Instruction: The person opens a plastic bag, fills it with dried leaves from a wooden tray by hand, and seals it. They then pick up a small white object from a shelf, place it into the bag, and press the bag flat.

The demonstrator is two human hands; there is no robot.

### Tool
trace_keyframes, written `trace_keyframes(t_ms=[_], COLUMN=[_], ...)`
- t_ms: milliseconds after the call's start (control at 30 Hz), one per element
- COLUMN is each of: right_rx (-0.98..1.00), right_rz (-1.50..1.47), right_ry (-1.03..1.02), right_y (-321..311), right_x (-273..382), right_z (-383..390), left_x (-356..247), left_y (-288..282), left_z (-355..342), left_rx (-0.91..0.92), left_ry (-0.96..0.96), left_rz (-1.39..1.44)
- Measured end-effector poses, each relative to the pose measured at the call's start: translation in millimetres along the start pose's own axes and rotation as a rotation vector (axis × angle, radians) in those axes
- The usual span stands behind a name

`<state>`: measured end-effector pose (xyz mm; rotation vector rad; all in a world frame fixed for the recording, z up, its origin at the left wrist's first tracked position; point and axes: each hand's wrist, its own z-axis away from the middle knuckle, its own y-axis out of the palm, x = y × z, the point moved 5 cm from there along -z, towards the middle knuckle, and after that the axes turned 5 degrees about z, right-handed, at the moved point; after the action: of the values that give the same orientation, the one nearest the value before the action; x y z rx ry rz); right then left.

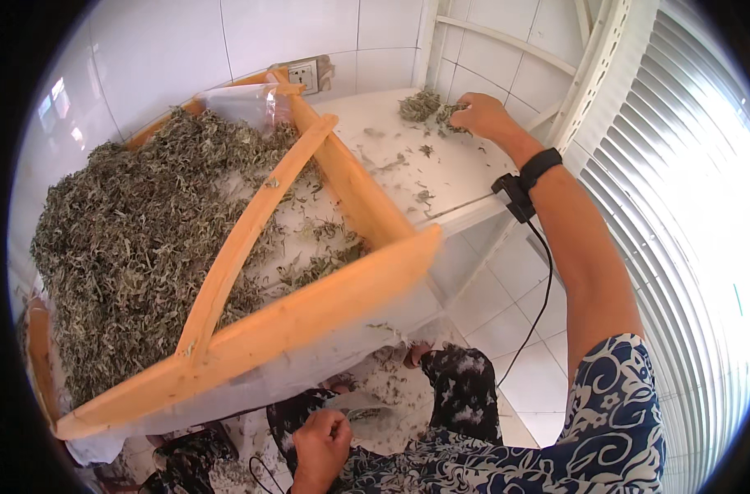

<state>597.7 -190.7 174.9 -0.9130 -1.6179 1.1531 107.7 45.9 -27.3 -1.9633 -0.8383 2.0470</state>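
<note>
Herb clump (420, 106) near the far end of the white shelf (395, 177), right of the wooden frame (309, 309); long axis roughly left to right, right end gripped by the curled right hand (483, 119). Left hand (321, 449) below that frame, loosely closed, contents hidden.

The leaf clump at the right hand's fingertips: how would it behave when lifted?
The leaf clump at the right hand is probably light, since it looks dry and loosely tangled. It may shed bits: leaf scraps lie scattered nearby. Its wispy edges suggest it would likely give when squeezed.
</note>
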Motion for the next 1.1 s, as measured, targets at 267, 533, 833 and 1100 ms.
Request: trace_keyframes(t_ms=[267, 533, 833, 1100], right_rx=[0.02, 0.409, 0.746, 0.607], right_rz=[-0.451, -0.706, -0.653, -0.458], right_ry=[-0.07, -0.305, -0.49, -0.6], right_y=[-41, 24, 103, 132], right_x=[10, 41, 87, 97], right_z=[153, 333, 407, 431], left_x=[-31, -40, -56, -66], left_y=[-9, 6, 25, 39], left_z=[10, 17, 31, 43], left_rx=[-0.016, -0.079, -0.051, 0.014], left_ry=[0.083, 0.201, 0.169, 0.201], left_rz=[-0.093, -0.097, -0.121, -0.165])
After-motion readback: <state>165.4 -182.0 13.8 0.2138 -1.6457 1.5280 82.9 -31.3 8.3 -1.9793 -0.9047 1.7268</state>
